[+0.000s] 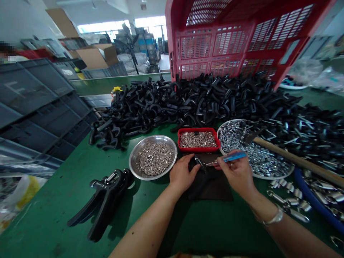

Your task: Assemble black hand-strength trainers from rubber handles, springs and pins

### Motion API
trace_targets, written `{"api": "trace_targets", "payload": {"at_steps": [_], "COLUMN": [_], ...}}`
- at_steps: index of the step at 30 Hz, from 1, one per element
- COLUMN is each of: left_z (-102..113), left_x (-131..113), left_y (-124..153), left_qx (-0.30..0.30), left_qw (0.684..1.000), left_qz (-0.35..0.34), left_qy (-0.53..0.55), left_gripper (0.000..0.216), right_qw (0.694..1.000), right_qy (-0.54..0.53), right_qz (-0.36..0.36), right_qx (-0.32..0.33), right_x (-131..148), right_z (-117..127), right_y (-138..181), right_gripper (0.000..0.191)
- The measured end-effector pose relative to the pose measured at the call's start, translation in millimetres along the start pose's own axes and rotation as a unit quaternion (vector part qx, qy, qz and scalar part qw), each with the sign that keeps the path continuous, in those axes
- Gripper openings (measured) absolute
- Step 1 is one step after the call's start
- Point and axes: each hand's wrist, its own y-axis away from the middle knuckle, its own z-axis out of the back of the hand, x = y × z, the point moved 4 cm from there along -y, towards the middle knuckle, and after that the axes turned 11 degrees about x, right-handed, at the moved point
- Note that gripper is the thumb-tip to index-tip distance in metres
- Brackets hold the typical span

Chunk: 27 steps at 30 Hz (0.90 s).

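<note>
My left hand (184, 173) is closed on a black plastic clamp part (200, 181), pressing it onto a dark mat (219, 188). In my right hand (238, 175) is a screwdriver (233, 156) with a blue handle. Its thin shaft points left, and the tip is at the metal piece on the clamp part between my hands. Whether the tip touches is too small to tell. Just beyond my hands stands a red tray (218, 144) of small metal pins. A steel bowl (133, 163) with small metal pieces is left of my left hand.
An assembled black clamp (107, 200) lies at left. Black plastic parts (161, 104) are heaped behind, under a tilted red crate (177, 46). At right are a plate (221, 129) of metal pieces, a wooden-handled hammer (290, 154) and springs (287, 200). Grey crates (37, 93) stand left.
</note>
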Motion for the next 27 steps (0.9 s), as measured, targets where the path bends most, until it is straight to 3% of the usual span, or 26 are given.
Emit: {"api": "trace_targets", "payload": {"at_steps": [6, 11, 13, 16, 19, 22, 27], "left_z": [0, -2, -3, -3, -2, -1, -5], "left_x": [-1, 1, 1, 0, -1, 0, -5], "left_y": [-1, 1, 1, 1, 0, -1, 4], "left_qx": [0.009, -0.010, -0.017, -0.025, -0.017, -0.010, -0.019], "left_qw": [1.000, 1.000, 1.000, 0.999, 1.000, 1.000, 0.999], "left_qz": [0.007, -0.006, -0.014, -0.026, -0.025, -0.029, -0.026], "left_qy": [-0.003, -0.007, -0.005, -0.003, -0.002, -0.002, -0.039], "left_gripper": [0.044, 0.043, 0.042, 0.041, 0.041, 0.041, 0.042], "right_qw": [0.999, 0.993, 0.997, 0.995, 0.972, 0.953, 0.973], "right_qy": [-0.006, 0.113, 0.079, -0.068, -0.153, -0.156, -0.098], "right_qz": [-0.019, 0.015, 0.003, -0.066, -0.148, -0.181, -0.148], "right_qx": [0.025, -0.001, 0.000, 0.017, 0.103, 0.186, 0.147], "right_x": [3, 10, 9, 1, -4, -2, 5], "right_z": [-5, -13, -14, -11, -14, -20, -15], "right_y": [4, 11, 8, -2, -7, 0, -1], "right_gripper": [0.038, 0.032, 0.033, 0.042, 0.045, 0.043, 0.046]}}
